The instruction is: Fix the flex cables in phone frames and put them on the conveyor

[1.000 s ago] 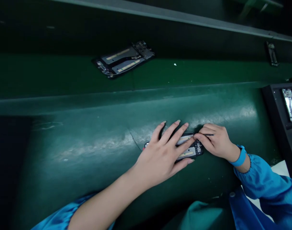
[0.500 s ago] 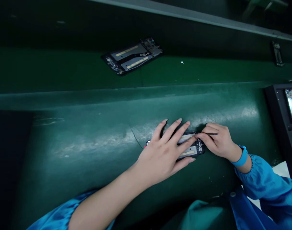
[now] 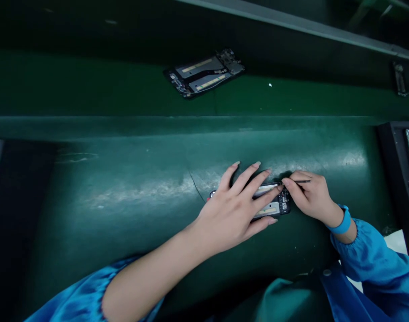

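Left hand (image 3: 234,212) on crosswise phone frame (image 3: 274,203)

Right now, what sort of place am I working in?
Likely a phone assembly line. An opened phone lies on a green bench mat under the left hand; the right hand holds a thin tool; another opened phone lies on the green belt behind.
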Demonstrator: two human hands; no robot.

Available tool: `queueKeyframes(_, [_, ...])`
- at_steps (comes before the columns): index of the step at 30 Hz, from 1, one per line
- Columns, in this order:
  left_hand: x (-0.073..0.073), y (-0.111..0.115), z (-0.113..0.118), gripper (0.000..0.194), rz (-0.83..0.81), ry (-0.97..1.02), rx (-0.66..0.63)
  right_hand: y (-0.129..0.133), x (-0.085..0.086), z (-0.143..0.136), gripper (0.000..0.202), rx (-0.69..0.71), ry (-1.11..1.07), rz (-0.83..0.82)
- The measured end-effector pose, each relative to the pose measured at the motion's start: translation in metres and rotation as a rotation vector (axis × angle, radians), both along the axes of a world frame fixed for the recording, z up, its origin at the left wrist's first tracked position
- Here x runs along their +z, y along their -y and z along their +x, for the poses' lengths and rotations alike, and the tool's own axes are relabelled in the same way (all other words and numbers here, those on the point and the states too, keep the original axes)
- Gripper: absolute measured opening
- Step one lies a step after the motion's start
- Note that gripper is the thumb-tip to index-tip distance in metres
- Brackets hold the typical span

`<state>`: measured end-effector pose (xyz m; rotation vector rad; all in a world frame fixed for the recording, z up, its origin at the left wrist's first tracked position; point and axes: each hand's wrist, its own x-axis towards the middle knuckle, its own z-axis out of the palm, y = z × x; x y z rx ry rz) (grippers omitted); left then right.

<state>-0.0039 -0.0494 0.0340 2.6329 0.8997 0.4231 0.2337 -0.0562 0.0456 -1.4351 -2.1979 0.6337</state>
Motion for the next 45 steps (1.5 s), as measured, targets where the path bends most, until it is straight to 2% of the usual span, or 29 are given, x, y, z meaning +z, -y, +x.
queueKeyframes(5, [-0.001,-0.002,-0.001,0.051,-0.043,0.032,0.027,-0.002,0.002,-0.003,0.041,-0.045,-0.017,-0.078])
queueKeyframes(8, [-0.001,-0.001,0.001,0.049,-0.056,0.041,0.062,-0.006,0.008,-0.001,0.046,-0.110,-0.038,-0.189])
queueKeyframes(10, [-0.002,0.001,0.002,0.048,-0.049,0.041,0.083,-0.012,0.014,0.003,0.049,-0.146,-0.100,-0.368])
queueKeyframes(14, [-0.003,0.004,0.003,0.049,0.022,0.033,0.058,-0.029,0.027,0.006,0.044,-0.122,-0.131,-0.907])
queueKeyframes(16, [-0.003,0.004,0.002,0.048,0.048,0.026,0.037,-0.035,0.031,0.003,0.040,-0.152,-0.073,-1.041])
queueKeyframes(24, [-0.003,0.005,0.005,0.049,0.038,0.027,0.015,-0.049,0.032,-0.005,0.036,-0.150,-0.051,-1.151])
queueKeyframes(27, [0.001,0.000,0.001,0.046,-0.011,0.066,0.003,-0.052,0.032,-0.007,0.037,-0.127,-0.026,-1.155])
queueKeyframes(29, [0.006,-0.012,-0.013,0.042,-0.107,0.096,0.033,-0.052,0.031,-0.008,0.036,-0.120,-0.017,-1.167])
queueKeyframes(32, [0.016,-0.040,-0.047,0.034,-0.352,0.065,0.120,-0.052,0.032,-0.010,0.035,-0.132,-0.015,-1.203])
queueKeyframes(34, [0.022,-0.056,-0.067,0.027,-0.504,0.036,0.099,-0.051,0.031,-0.009,0.035,-0.137,-0.016,-1.222])
queueKeyframes(36, [0.024,-0.062,-0.076,0.022,-0.571,0.046,0.079,-0.050,0.029,-0.007,0.034,-0.134,-0.021,-1.225])
queueKeyframes(41, [0.020,-0.057,-0.064,0.019,-0.577,0.059,0.126,-0.047,0.021,-0.002,0.035,-0.107,-0.042,-1.204])
queueKeyframes(45, [0.020,-0.055,-0.058,0.024,-0.565,0.069,0.137,-0.047,0.020,-0.001,0.033,-0.110,-0.056,-1.221])
